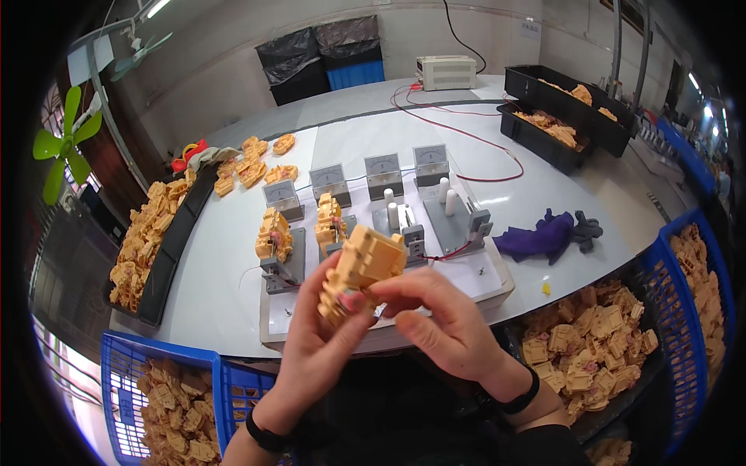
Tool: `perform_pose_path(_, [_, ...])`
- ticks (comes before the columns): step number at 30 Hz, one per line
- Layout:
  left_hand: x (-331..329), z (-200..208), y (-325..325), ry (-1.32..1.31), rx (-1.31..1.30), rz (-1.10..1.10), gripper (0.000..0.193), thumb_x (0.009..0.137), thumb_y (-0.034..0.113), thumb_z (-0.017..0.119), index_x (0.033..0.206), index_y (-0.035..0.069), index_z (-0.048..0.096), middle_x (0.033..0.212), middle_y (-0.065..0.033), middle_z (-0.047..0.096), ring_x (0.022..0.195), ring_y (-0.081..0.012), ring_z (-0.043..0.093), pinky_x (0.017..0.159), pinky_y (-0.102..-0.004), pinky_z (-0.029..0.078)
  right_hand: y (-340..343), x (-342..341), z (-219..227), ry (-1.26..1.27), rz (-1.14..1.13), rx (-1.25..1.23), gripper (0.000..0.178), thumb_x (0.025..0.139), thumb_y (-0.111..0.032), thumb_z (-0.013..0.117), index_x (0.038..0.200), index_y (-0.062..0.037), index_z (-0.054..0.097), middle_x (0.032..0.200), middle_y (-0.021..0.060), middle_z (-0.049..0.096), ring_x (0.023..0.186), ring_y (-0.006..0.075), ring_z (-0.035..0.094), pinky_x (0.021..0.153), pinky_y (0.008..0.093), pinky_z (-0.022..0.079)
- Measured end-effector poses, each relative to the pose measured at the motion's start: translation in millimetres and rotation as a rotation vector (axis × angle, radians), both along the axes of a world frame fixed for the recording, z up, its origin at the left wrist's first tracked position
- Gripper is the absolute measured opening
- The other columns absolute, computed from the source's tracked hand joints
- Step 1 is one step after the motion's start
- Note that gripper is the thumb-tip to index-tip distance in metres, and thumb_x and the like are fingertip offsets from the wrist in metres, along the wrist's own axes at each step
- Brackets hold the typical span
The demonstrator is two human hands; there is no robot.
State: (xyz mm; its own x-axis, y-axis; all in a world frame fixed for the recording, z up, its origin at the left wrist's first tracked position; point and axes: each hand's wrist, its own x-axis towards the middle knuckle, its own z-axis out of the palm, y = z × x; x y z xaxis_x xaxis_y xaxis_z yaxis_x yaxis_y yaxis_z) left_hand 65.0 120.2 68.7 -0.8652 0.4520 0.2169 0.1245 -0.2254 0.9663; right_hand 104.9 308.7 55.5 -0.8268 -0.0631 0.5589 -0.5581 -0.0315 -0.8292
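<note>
A tan plastic housing (371, 258) with a small pink-red piece on its lower side is tilted up in front of me. My left hand (315, 338) is closed around its lower left side. At its lower right edge, the fingertips of my right hand (447, 330) touch it, with the thumb standing apart from the fingers. Just beyond my hands, a tan housing (273, 235) sits on the leftmost grey stand and another housing (329, 220) on the stand beside it. White posts (451, 203) rise from the grey stands to the right, which carry no housing.
Several dial meters (382, 175) line the back of the white board (497, 289). Bins of tan parts flank me: a black tray (165, 291), blue baskets (159, 351) and a dark bin (513, 342). A purple glove (536, 241) lies right; red wires reach a power supply (447, 74).
</note>
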Motion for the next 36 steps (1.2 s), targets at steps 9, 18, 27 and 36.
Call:
perform_pose_path(9, [-90.5, 59.7, 6.0, -0.356, 0.106, -0.047, 0.055, 0.103, 0.032, 0.062, 0.151, 0.016, 0.040, 0.129, -0.0053, 0.058, 0.104, -0.0133, 0.063, 0.077, -0.0254, 0.057, 29.9, -41.0, -41.7, 0.045, -0.561, 0.246, 0.033, 0.096, -0.013, 0.068, 0.126, -0.0014, 0.060, 0.108, 0.0117, 0.057, 0.095, 0.0217, 0.059, 0.086, 0.0329, 0.050])
perform_pose_path(18, [-135.4, 54.1, 12.7, -0.529, 0.081, -0.081, 0.053, 0.106, 0.048, 0.051, 0.130, 0.001, 0.050, 0.114, -0.0145, 0.063, 0.094, -0.0145, 0.065, 0.073, -0.0210, 0.058, 33.1, -43.7, -56.3, 0.036, -0.476, 0.182, 0.037, 0.095, -0.009, 0.068, 0.130, -0.0023, 0.059, 0.109, 0.0121, 0.061, 0.095, 0.0224, 0.063, 0.087, 0.0331, 0.052])
perform_pose_path(27, [-156.9, 50.1, 23.2, -0.555, -0.051, -0.034, 0.051, 0.104, 0.050, 0.055, 0.126, 0.004, 0.056, 0.109, -0.0104, 0.066, 0.090, -0.0116, 0.066, 0.070, -0.0194, 0.058, 34.7, -44.6, -57.8, 0.031, -0.427, 0.121, 0.033, 0.092, -0.009, 0.072, 0.124, -0.0055, 0.063, 0.102, 0.0068, 0.065, 0.092, 0.0159, 0.065, 0.083, 0.0301, 0.052])
perform_pose_path(36, [-163.7, 46.3, 63.6, 0.047, -0.345, 0.209, 0.054, 0.103, 0.043, 0.059, 0.133, -0.001, 0.049, 0.118, -0.0143, 0.061, 0.098, -0.0180, 0.066, 0.083, -0.0297, 0.059, 37.9, -43.3, -60.2, 0.091, -0.387, 0.098, 0.025, 0.092, -0.013, 0.074, 0.113, -0.0048, 0.065, 0.090, 0.0069, 0.061, 0.079, 0.0165, 0.060, 0.075, 0.0288, 0.052])
